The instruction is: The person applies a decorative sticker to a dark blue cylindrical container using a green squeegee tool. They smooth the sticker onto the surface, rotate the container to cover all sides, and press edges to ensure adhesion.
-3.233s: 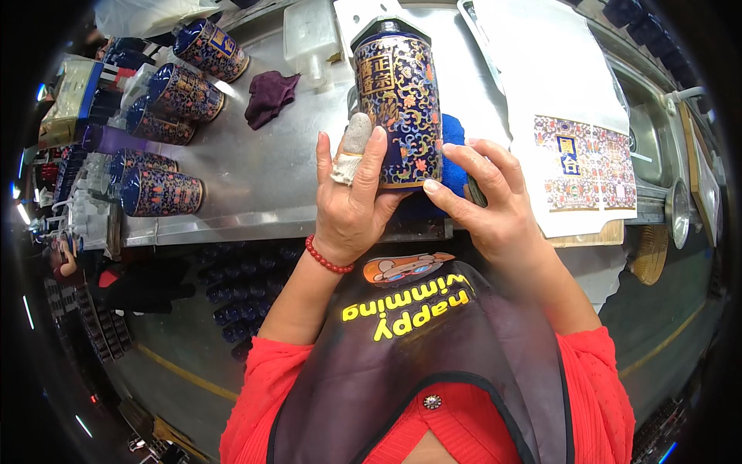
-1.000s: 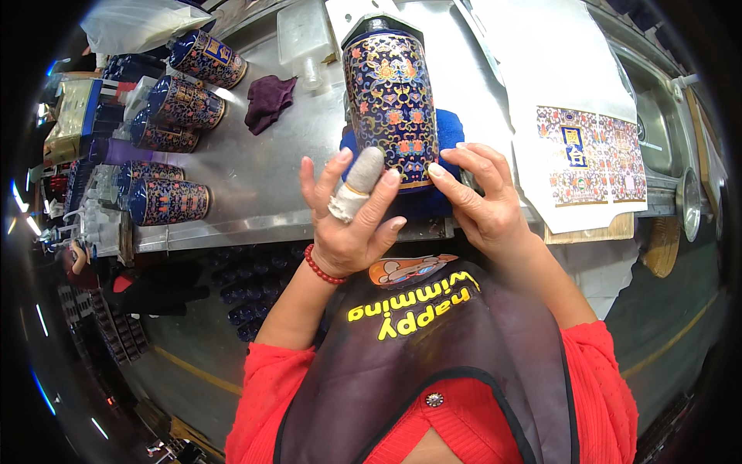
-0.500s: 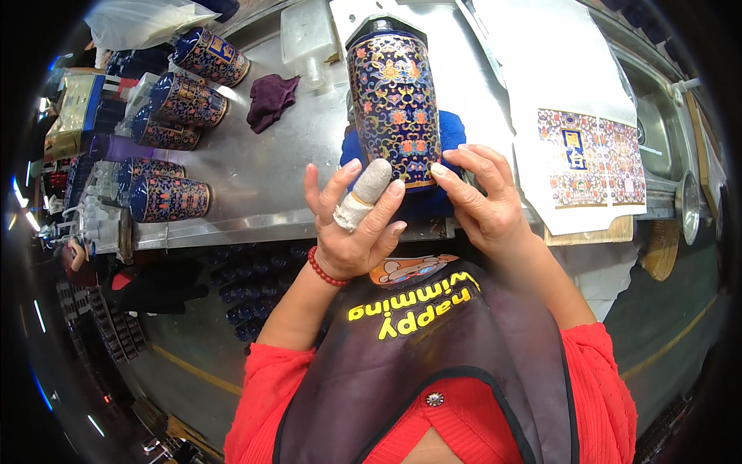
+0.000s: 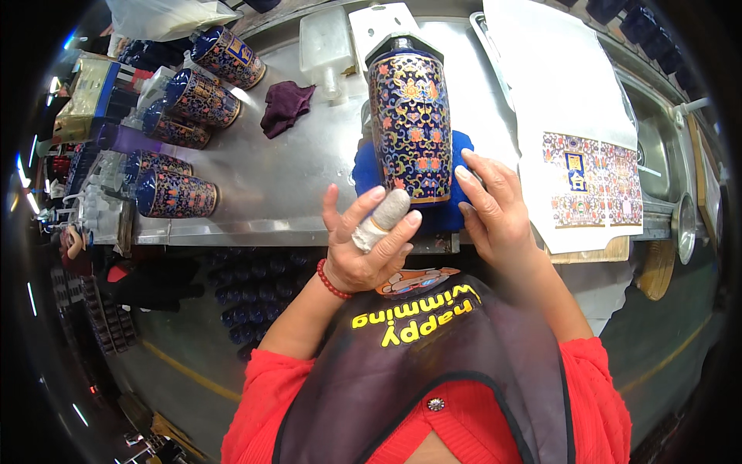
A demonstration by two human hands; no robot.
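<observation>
A tall dark-blue bottle (image 4: 413,127) with a colourful floral pattern lies with its neck pointing away, over a blue cloth (image 4: 464,147) on the metal worktable. At the bottle's near left end is my left hand (image 4: 369,240), fingers spread, one finger wrapped in a grey-white covering. That covered fingertip is close to or touching the bottle; I cannot tell which. My right hand (image 4: 498,205) stands just right of the near end, fingers stretched out and slightly bent, holding nothing. The bottle's neck sits at a pale holder (image 4: 382,27).
Several similar patterned bottles (image 4: 178,193) stand at the left. A dark purple cloth (image 4: 287,107) and a clear plastic container (image 4: 325,46) lie nearer the middle. To the right, a white sheet with printed floral decals (image 4: 591,182) rests on a board (image 4: 595,251), beside a metal sink (image 4: 657,147).
The bottle and table sit slightly lower and further right in view. My right fingers have moved off the bottle's near edge; my left hand remains at its near left end.
</observation>
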